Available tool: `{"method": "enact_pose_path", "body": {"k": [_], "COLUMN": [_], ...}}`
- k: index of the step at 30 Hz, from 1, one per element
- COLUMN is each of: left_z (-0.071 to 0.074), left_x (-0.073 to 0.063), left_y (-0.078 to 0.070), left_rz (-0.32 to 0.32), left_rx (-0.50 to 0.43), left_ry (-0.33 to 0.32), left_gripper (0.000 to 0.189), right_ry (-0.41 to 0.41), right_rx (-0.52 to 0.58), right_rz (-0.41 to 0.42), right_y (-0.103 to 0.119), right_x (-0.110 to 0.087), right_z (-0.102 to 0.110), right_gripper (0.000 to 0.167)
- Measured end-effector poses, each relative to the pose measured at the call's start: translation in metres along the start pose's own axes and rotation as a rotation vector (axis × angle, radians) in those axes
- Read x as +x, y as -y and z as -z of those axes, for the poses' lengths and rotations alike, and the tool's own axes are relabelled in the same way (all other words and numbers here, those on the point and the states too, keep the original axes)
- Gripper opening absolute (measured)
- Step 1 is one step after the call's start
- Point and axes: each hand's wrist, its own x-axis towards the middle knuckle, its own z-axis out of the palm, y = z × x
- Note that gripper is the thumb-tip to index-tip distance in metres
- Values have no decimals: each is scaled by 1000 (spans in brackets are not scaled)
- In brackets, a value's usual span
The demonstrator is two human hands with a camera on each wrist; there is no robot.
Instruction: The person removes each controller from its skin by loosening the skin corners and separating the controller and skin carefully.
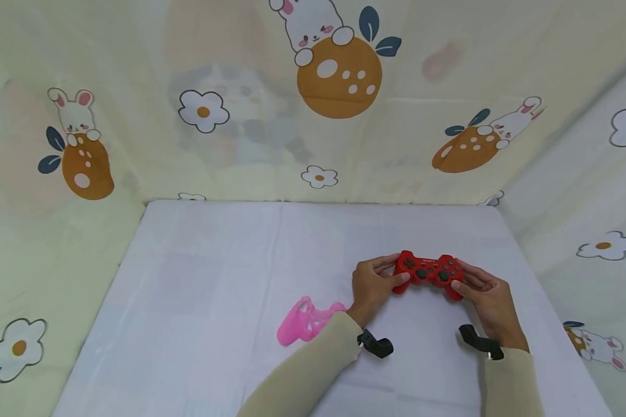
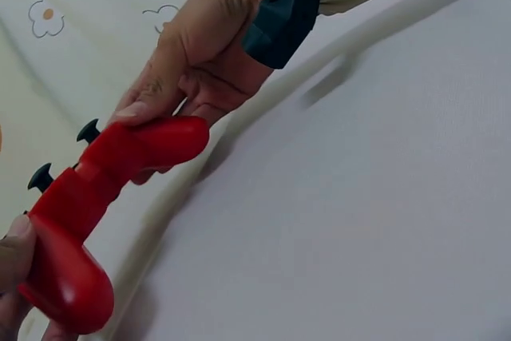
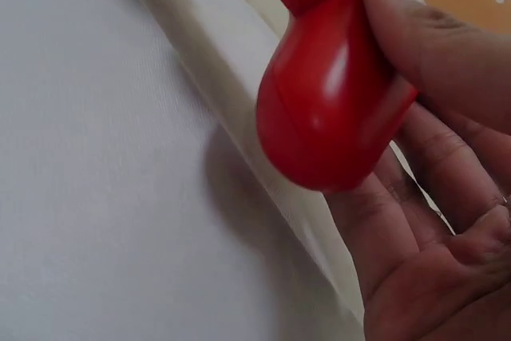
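Note:
A red game controller (image 1: 429, 270) with dark thumbsticks is held between both hands over the right part of the white table. My left hand (image 1: 371, 285) grips its left end, thumb on the front face and fingers behind. At the other end my right hand (image 1: 487, 298) pinches the right grip the same way. Up close in the right wrist view, the rounded red handle (image 3: 327, 109) sits between thumb and fingers. In the left wrist view both thumbsticks stick up from the controller (image 2: 104, 165). A pink controller-shaped cover (image 1: 305, 321) lies on the table, partly hidden by my left forearm.
The white table (image 1: 203, 278) has walls of cream cloth (image 1: 240, 174) printed with rabbits and flowers behind it and at both sides. Black wrist cameras (image 1: 377, 344) are strapped at both cuffs. The pink cover lies left of the hands.

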Motion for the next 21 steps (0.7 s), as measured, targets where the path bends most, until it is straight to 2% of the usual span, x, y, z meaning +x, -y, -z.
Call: {"method": "enact_pose_path", "body": {"k": [6,11,21], "left_z": [-9,-12,-20], "left_x": [-2,-3,2], "left_y": [3,3,0], "left_rz": [17,28,70], "left_rx": [-33,-60,-37], "left_ry": [-18,-11,-52], "left_gripper": [39,40,39], "right_ry": [-13,-55,-120], "right_rx": [79,38,-12], "right_rz": [-23,-39,-68], "right_y": [-6,-10,-13], "right_x": [3,5,10], "right_z": [3,4,1], "right_gripper": [58,61,67]}}
